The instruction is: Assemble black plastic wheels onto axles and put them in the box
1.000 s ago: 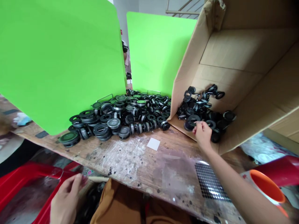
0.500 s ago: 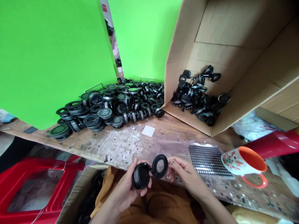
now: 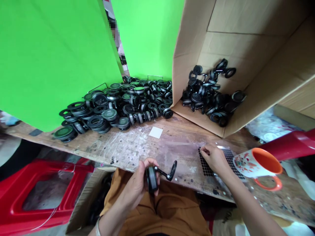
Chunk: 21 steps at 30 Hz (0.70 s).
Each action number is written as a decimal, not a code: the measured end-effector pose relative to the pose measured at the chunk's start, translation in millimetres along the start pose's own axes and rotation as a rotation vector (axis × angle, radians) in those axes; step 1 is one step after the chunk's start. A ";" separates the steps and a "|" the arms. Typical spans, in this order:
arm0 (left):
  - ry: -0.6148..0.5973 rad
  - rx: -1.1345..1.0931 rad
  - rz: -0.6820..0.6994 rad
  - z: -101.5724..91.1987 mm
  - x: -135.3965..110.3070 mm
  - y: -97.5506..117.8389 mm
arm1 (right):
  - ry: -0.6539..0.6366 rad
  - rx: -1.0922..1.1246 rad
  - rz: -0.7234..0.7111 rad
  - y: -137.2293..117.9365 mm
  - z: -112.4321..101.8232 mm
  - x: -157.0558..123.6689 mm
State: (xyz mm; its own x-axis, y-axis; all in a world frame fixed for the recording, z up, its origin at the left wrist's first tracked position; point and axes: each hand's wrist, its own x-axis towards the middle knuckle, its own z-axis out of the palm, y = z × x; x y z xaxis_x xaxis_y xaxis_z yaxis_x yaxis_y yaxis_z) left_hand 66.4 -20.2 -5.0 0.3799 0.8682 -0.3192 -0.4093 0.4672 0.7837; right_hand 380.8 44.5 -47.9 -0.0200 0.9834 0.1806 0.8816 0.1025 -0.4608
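Note:
In my left hand (image 3: pixel 140 182), near the table's front edge, is a black round folding holder (image 3: pixel 152 178) with a ribbed rim. Its jointed arm points right and ends in a thin ring (image 3: pixel 173 170), seen nearly edge-on. My right hand (image 3: pixel 213 159) rests over a sheet of small black round stickers (image 3: pixel 206 168), thumb and forefinger pinched together at its upper left edge. Whether a sticker is between those fingertips is too small to make out. The hand covers the middle of the sheet.
A heap of similar black holders (image 3: pixel 109 114) lies against green panels (image 3: pixel 56 59). More lie inside a tipped cardboard box (image 3: pixel 197 123). A white paper square (image 3: pixel 156 132) is mid-table. An orange-handled mug (image 3: pixel 256 164) stands right of the sheet; a red stool (image 3: pixel 14 196) is at left.
My right hand has left the holder's ring and moved right onto the sticker sheet. My left hand has turned the holder, so its ring now shows edge-on.

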 end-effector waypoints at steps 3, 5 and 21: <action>0.034 0.058 -0.003 -0.3 1.0 -0.3 | -0.013 -0.034 -0.004 0.6 4.8 2.0; 0.077 0.089 0.009 -0.3 2.2 -1.0 | -0.013 -0.061 -0.002 1.3 7.4 2.7; 0.163 -0.292 -0.163 -0.8 4.5 0.1 | 0.220 -0.001 -0.136 -42.4 3.9 -17.3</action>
State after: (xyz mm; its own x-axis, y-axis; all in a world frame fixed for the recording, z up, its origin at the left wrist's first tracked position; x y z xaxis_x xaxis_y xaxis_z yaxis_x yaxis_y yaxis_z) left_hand 67.4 -16.1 -6.8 0.3321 0.7824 -0.5268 -0.5826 0.6094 0.5378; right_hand 341.9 23.7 -34.8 -0.0349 0.9042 0.4256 0.8782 0.2310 -0.4189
